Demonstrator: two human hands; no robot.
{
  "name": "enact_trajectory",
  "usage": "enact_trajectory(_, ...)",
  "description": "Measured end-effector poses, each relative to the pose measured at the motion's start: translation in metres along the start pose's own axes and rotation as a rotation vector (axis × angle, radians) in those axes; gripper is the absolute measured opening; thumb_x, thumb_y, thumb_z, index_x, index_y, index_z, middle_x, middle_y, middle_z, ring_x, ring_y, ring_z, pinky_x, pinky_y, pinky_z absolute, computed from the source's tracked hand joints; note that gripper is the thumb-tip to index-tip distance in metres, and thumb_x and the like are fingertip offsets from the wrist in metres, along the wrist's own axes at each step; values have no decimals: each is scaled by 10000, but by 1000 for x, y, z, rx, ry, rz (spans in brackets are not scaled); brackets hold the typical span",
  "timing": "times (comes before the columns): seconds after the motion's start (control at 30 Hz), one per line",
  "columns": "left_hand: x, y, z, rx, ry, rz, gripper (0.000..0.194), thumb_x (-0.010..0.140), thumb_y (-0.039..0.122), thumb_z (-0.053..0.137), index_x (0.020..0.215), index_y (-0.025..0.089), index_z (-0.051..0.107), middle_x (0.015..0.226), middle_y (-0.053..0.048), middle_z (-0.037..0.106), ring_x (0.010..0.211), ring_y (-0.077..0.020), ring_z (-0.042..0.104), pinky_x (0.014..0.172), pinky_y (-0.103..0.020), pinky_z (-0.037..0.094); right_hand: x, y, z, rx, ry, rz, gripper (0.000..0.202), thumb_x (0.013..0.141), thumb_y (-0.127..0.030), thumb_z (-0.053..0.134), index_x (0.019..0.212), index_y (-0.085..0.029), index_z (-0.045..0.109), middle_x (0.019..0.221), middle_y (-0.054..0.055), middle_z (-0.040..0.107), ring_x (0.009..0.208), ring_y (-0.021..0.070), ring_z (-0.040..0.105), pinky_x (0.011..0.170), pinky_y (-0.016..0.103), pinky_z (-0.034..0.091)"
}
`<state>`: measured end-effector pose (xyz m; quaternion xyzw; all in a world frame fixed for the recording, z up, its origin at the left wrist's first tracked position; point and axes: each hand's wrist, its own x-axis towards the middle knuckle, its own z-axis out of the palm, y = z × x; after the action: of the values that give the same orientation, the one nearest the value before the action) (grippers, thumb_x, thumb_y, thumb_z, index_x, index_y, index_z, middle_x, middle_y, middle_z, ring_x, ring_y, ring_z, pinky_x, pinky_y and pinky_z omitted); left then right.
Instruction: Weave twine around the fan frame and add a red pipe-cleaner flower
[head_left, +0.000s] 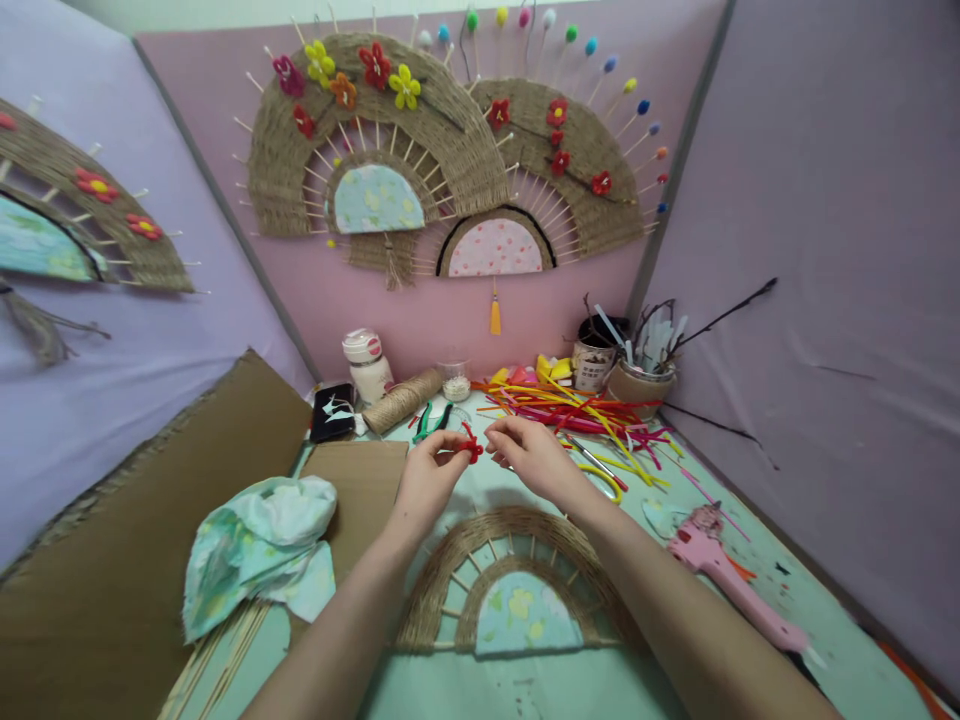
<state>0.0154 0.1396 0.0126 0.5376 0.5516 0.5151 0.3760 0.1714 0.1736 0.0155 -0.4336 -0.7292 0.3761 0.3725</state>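
Observation:
Between the thumb and fingers of my left hand [433, 468] is a small red pipe-cleaner flower [472, 448], with a short end sticking up from it. Just right of the flower, a small gap away, my right hand [531, 452] has its fingers bent and their tips drawn together. Whether anything tiny is pinched there, I cannot make out. Below both hands lies a woven twine fan [504, 530] with a half-round floral fabric centre [529, 615]. My right forearm hides part of its right side. Green-handled pliers [431, 422] rest behind my left hand.
Loose pipe cleaners [570, 405] pile up at the back right, near scissors [604, 480]. A pink glue gun [739, 580] lies at the right. Crumpled cloth [259, 550] and cardboard [135, 540] are at the left. Twine [401, 400] and a white bottle [367, 368] stand behind.

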Motion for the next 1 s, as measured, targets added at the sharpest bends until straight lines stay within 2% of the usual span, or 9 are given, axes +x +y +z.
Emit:
enact_trajectory(0.13,2,-9,-3,-9,47,-24,197,652,230,655,823,140,620,822,-53,681,758,-182,660,731,-304,495,-1,12,3,-56,20,15,161,833,-273,507,880,-157,610,799,51,673,703,152,622,636,259,459)
enact_trajectory(0.3,-19,-18,-4,49,1,-8,202,672,227,639,857,150,612,881,-59,683,734,-177,665,703,-302,499,-29,10,13,-35,-13,-35,189,799,-179,541,982,-163,586,839,42,673,781,153,618,740,286,465)
enact_trajectory(0.4,-36,-24,-7,88,-14,72,167,708,216,605,862,151,608,806,-51,682,730,-178,661,699,-306,504,-54,6,17,-43,33,-54,194,814,-148,513,996,-172,578,881,45,667,822,157,610,770,298,460)
enact_trajectory(0.5,-45,-29,-15,187,38,175,171,738,196,569,900,155,605,818,-60,676,738,-179,658,703,-315,504,-76,5,18,-130,94,-118,169,850,-149,474,971,-185,586,927,53,654,861,168,593,790,315,450)
enact_trajectory(0.63,-43,-39,-29,379,93,305,177,766,196,532,919,162,614,840,-62,661,734,-178,630,698,-321,489,-93,8,21,-262,110,-252,178,894,-156,419,924,-182,593,916,65,636,877,174,570,782,312,445)
enact_trajectory(0.73,-40,-52,-37,468,81,381,166,798,210,496,905,173,618,857,-64,649,766,-187,605,696,-322,480,-100,13,27,-349,93,-342,174,893,-151,427,940,-181,592,877,65,634,842,172,563,751,302,442)
enact_trajectory(0.83,-39,-67,-39,496,54,400,183,835,236,460,920,179,611,895,-72,640,824,-198,598,735,-338,481,-105,19,33,-396,85,-406,154,872,-132,446,918,-173,587,851,59,631,816,171,556,747,306,435)
enact_trajectory(1.0,-40,-84,-38,533,10,380,213,840,269,460,960,186,615,948,-78,641,881,-209,598,797,-358,476,-108,21,31,-403,109,-416,145,859,-122,450,913,-170,576,838,56,626,808,171,554,734,300,435)
